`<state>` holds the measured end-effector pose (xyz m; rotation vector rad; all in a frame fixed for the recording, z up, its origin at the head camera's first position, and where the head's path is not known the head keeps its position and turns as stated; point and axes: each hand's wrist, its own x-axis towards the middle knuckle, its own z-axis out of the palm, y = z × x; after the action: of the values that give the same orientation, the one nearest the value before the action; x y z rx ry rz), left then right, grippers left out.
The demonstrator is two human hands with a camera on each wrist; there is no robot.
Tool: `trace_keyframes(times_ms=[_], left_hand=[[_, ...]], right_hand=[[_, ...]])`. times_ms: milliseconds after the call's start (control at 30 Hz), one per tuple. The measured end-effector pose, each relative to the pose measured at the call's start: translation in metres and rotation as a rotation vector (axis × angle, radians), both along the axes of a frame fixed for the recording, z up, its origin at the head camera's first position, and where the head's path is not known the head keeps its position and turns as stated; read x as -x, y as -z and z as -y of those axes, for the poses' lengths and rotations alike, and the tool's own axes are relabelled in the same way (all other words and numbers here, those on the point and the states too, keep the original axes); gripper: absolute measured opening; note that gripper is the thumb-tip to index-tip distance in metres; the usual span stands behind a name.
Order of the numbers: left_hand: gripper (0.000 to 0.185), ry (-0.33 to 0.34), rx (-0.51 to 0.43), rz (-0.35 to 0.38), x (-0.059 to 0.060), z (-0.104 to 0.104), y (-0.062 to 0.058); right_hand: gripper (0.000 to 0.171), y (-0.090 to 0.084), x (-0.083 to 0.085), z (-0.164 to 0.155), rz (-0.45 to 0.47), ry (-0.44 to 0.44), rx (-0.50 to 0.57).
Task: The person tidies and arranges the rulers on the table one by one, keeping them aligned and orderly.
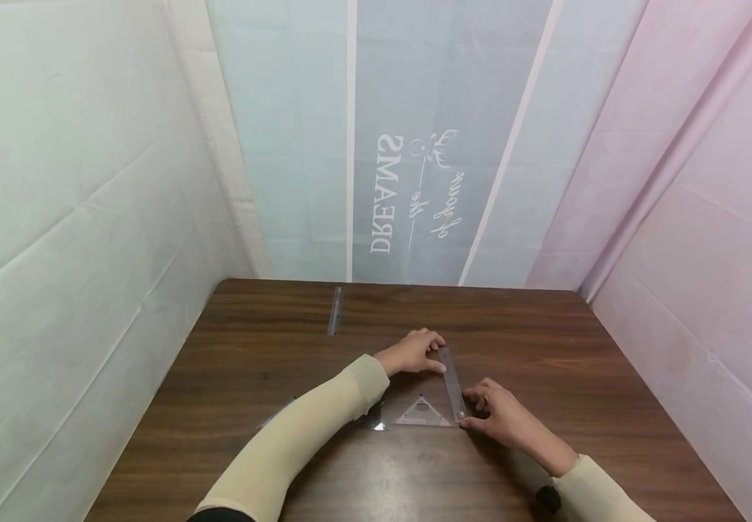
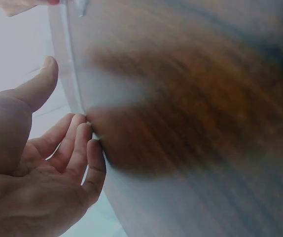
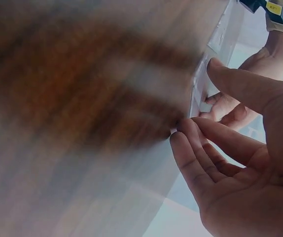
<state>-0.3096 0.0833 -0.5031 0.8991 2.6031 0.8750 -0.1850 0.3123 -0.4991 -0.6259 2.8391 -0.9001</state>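
A clear ruler (image 1: 452, 383) lies slanted on the brown table, between my two hands. My left hand (image 1: 411, 353) is at its far end, with fingertips by the end and thumb at its left edge. At the near end, my right hand (image 1: 502, 415) has its fingers along the right side and its thumb by the corner. Both wrist views show thumbs spread apart from gently bent fingers, whose tips rest at the table surface. Just left of the ruler's near end lies a clear triangular set square (image 1: 410, 418).
A second clear ruler (image 1: 334, 312) lies near the table's (image 1: 532, 341) back edge. Beside the left sleeve, a clear piece (image 1: 378, 418) shows partly, its shape hidden. Another transparent piece (image 1: 274, 415) peeks out left of that sleeve. Cloth walls (image 1: 88, 217) surround the table.
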Motion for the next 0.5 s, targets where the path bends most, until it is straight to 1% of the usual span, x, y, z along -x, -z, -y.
trace_keyframes(times_ms=[67,167,367,500], left_hand=[[0.053,0.004,-0.019,0.031,-0.001,0.002,-0.002],[0.049,0.006,-0.038,0.054,0.0,0.005,-0.004],[0.045,0.018,-0.049,0.002,0.003,0.016,-0.002],[0.045,0.023,-0.078,-0.017,0.005,0.028,-0.003]], right_hand=[[0.048,-0.001,0.003,0.001,-0.007,0.021,-0.011],[0.046,-0.005,0.007,0.004,-0.035,0.056,-0.022],[0.048,-0.01,0.016,0.018,-0.094,0.039,-0.034],[0.05,-0.012,0.023,0.031,-0.107,0.02,-0.045]])
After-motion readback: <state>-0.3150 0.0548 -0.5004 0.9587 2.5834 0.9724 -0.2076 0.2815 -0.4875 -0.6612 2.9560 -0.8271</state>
